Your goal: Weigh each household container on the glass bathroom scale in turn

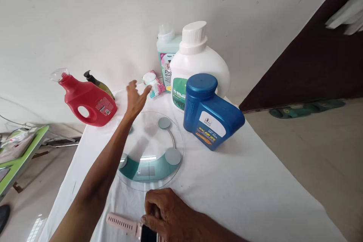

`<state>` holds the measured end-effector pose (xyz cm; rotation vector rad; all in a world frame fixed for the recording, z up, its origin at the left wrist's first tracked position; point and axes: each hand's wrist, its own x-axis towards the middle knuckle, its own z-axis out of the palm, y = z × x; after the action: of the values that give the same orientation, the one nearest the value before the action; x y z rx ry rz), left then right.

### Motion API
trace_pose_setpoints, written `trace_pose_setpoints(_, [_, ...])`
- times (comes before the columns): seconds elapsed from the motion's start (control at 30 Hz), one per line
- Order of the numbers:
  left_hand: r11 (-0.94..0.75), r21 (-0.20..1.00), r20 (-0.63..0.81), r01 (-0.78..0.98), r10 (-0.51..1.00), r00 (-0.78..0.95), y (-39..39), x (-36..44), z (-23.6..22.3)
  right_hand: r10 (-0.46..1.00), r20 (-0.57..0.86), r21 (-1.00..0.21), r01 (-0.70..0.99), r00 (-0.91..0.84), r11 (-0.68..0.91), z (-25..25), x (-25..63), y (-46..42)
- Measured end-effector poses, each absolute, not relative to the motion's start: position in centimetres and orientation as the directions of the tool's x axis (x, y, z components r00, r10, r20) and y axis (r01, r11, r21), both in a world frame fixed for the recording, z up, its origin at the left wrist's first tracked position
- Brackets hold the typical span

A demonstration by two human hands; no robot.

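My left hand reaches over the back of a round glass scale, fingers spread and holding nothing. Nearest to it is a small pink-and-white soft packet, just beyond the thumb. At the table's front, my right hand has its fingers curled, with the thumb at the edge of a smartwatch. The watch's pink strap stretches out to the left on the cloth, and the hand hides part of the watch.
Left of the scale leans a red jug, with a dark pump bottle behind. At the right stand a blue bottle, a large white bottle and a pale green bottle. A white cloth covers the table against the wall.
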<state>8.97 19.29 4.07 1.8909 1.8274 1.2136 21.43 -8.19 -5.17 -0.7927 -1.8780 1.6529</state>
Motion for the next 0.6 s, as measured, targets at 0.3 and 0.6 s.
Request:
trace_pose_setpoints(0.3, [0.019, 0.595, 0.18, 0.804, 0.971, -0.156, 26.8, 16.1, 2.1, 0.707, 0.061, -0.99, 0.045, -0.704, 0.131, -5.9, 21.7, -8.1])
trace_pose_setpoints(0.6, [0.013, 0.594, 0.11, 0.805, 0.989, -0.098, 28.7, 10.5, 2.5, 0.747, 0.135, -0.987, -0.025, -0.652, 0.156, -5.7, 21.6, -8.3])
